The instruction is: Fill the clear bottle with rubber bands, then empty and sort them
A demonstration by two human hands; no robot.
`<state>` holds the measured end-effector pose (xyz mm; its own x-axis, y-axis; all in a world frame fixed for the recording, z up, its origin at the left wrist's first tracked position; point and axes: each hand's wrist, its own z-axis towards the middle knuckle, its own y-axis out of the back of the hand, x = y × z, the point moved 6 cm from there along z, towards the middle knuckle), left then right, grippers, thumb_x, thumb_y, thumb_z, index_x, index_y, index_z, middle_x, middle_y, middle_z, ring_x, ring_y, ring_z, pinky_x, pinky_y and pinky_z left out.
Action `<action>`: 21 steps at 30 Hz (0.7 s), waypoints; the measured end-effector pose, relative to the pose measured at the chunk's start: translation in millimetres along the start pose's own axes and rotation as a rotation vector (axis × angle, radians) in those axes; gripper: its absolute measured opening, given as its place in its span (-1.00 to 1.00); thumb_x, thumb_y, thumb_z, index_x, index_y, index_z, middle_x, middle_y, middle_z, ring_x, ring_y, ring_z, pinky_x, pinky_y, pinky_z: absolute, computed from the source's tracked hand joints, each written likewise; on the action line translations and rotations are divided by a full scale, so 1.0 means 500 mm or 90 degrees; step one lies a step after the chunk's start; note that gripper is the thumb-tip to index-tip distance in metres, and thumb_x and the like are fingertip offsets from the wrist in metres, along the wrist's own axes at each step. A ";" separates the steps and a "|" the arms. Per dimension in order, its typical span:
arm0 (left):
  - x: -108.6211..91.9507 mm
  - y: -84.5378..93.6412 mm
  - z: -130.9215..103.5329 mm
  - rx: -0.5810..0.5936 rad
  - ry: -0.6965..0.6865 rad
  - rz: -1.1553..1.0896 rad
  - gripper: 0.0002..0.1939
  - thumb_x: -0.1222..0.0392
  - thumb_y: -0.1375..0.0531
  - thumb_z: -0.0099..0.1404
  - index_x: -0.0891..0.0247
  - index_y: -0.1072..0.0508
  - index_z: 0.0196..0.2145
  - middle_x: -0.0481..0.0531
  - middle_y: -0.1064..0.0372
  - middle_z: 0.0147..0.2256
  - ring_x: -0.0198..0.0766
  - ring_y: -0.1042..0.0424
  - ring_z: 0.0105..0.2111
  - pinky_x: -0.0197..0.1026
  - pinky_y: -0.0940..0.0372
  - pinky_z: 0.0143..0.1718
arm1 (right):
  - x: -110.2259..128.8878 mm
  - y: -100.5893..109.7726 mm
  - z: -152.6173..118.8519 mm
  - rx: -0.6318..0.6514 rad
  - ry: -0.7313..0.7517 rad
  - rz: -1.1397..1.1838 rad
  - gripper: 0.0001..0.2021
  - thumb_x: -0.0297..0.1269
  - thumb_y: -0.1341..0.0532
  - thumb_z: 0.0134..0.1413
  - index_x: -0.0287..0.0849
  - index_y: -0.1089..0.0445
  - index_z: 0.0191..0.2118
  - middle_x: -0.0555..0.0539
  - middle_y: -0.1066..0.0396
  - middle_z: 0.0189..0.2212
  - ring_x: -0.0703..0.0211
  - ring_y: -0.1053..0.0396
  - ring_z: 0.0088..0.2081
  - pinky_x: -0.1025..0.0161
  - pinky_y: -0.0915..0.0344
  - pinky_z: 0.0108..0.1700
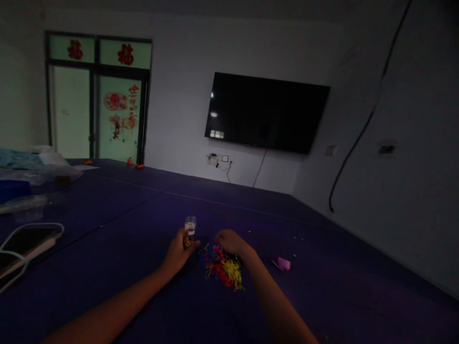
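Note:
My left hand [180, 252] is wrapped round a small clear jar [191, 224], which stands upright on the dark purple table. Some yellow pieces show low in the jar. Just right of it lies a loose pile of coloured bands or strings [221, 268], blue, pink, red and yellow. My right hand [230, 241] is at the pile's upper edge with its fingers bent downward; the fingertips are hidden, so what they hold, if anything, cannot be made out.
A pink object [283, 263] lies to the right on the table [340, 286]. At the left are plastic bags [53, 165], a blue item [14, 190] and a bag with pale handles [32, 248]. Small orange things [139, 166] sit at the far edge.

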<state>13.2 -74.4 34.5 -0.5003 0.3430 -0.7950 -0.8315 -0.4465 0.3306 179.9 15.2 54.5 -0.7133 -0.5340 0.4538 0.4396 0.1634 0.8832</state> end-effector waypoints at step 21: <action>-0.018 -0.005 -0.013 0.038 -0.041 0.034 -0.57 -0.01 -0.17 0.10 0.24 -0.27 -0.12 0.13 -0.43 -0.16 -0.07 -0.44 -0.17 -0.04 -0.30 -0.12 | 0.048 -0.084 -0.056 -0.113 0.117 -0.064 -0.71 -0.55 -0.03 -0.01 -0.19 -0.43 -0.24 -0.14 -0.39 -0.21 0.15 -0.30 -0.09 0.29 -0.13 -0.07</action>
<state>21.5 -81.9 37.6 -0.5570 0.3736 -0.7417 -0.8153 -0.4162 0.4026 159.7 -27.9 25.1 -0.6545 -0.6845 0.3212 0.4717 -0.0376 0.8810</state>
